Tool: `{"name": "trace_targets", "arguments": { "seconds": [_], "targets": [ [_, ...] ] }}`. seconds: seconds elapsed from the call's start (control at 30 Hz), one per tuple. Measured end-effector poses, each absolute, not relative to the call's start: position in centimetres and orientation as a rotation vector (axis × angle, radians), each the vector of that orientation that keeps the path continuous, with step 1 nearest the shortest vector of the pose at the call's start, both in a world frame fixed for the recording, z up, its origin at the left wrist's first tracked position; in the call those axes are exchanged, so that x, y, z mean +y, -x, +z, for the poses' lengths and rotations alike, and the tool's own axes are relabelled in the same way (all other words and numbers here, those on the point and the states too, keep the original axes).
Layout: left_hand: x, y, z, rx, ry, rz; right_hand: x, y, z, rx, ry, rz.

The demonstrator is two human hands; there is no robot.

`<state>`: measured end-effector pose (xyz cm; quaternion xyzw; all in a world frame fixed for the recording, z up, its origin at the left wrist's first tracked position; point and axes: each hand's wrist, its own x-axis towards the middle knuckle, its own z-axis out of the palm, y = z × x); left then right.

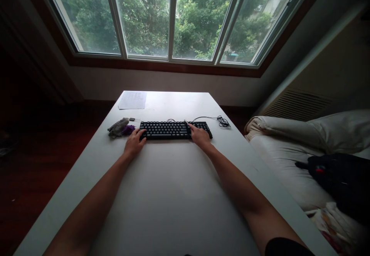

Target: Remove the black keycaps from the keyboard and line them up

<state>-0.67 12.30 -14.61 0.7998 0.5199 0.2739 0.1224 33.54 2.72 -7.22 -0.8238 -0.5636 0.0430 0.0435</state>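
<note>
A black keyboard [170, 129] lies across the far half of a white table [173, 194]. My left hand [135, 141] is at the keyboard's left end, with its fingers curled round the edge and its thumb on the front corner. My right hand [199, 134] rests on the keys right of the middle, fingers bent and pressed together. A thin pale tip shows just beyond its thumb; what it is I cannot make out. The keyboard's black cable [222, 121] trails off to the right in a small coil.
A grey and purple cloth bundle [120, 128] lies just left of the keyboard, and a sheet of paper [133, 100] is at the far left corner. A bed with pale bedding [289, 152] and a black bag [338, 179] stands close on the right. Windows fill the far wall.
</note>
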Motion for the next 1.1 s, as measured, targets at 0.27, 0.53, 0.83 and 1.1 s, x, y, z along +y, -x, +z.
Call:
{"name": "trace_targets", "arguments": {
  "seconds": [0.27, 0.53, 0.83, 1.1],
  "targets": [
    [12.1, 0.6, -14.6, 1.51, -2.34, 0.81, -0.4, -33.8, -8.0, -1.831, 2.529, 0.154],
    [12.2, 0.5, -14.8, 1.524, -2.34, 0.803, 1.0, -33.2, -6.8, -1.765, 2.5, 0.142],
    [11.8, 0.2, -14.5, 1.536, -2.35, 0.794, 2.5, -32.4, -7.7, -1.751, 2.485, 0.163],
    [11.7, 0.1, -14.5, 1.545, -2.334, 0.794, 1.9, -32.1, -7.6, -1.802, 2.453, 0.146]
  ]
}}
